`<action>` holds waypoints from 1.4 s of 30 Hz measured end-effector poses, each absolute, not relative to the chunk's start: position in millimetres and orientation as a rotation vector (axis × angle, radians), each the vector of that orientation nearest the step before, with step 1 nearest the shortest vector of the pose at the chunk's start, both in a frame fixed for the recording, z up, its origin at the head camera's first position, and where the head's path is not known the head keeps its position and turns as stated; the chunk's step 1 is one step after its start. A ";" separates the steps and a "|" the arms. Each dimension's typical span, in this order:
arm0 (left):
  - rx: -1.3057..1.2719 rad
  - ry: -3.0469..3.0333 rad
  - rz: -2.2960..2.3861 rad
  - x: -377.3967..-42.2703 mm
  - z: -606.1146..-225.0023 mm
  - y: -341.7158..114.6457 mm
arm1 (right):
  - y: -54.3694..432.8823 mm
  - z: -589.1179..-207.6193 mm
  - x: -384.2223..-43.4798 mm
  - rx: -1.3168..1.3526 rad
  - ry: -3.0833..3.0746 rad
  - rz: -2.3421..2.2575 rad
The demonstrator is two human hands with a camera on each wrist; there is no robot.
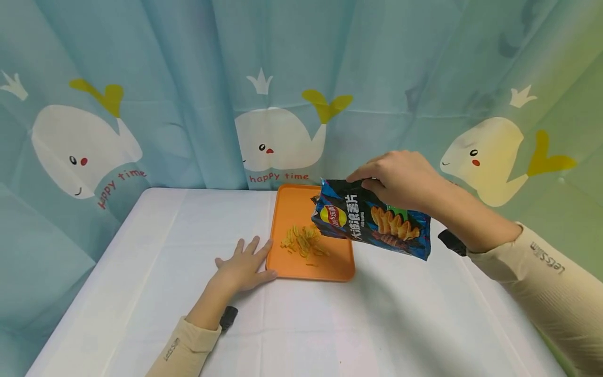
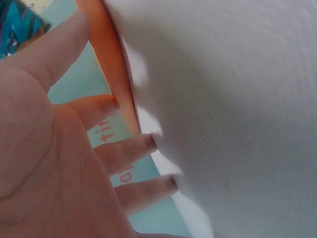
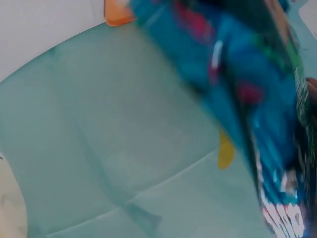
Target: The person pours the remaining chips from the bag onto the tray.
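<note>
My right hand grips the upper edge of a blue and black potato chip bag, which is held sideways over the right part of an orange tray. The bag's left end hangs above the tray. On the tray lies a loose pile of yellow, strip-like chips. My left hand has its fingers spread, with thumb and index fingertip right at the tray's left rim. The left wrist view shows those fingers along the orange rim. In the right wrist view the bag is blurred.
The tray stands on a white-covered table near its back edge. Behind the table hangs a light blue curtain printed with white whales. A black wrist strap sits on my left wrist.
</note>
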State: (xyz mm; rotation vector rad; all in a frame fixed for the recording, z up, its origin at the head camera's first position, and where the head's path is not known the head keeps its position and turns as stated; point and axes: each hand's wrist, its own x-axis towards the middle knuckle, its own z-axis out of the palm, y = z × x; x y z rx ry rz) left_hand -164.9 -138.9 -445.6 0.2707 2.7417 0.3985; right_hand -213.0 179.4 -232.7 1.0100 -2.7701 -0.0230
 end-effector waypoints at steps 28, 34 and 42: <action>0.275 2.732 0.408 -167.0 -444.9 -137.6 | 180.5 -234.6 -212.7 1.033 -2.753 -0.046; 0.270 2.730 0.403 -166.0 -444.9 -138.3 | 180.3 -234.7 -212.4 1.026 -2.768 -0.062; 0.275 2.736 0.404 -166.2 -444.6 -138.6 | 179.3 -236.4 -211.8 1.055 -2.755 -0.060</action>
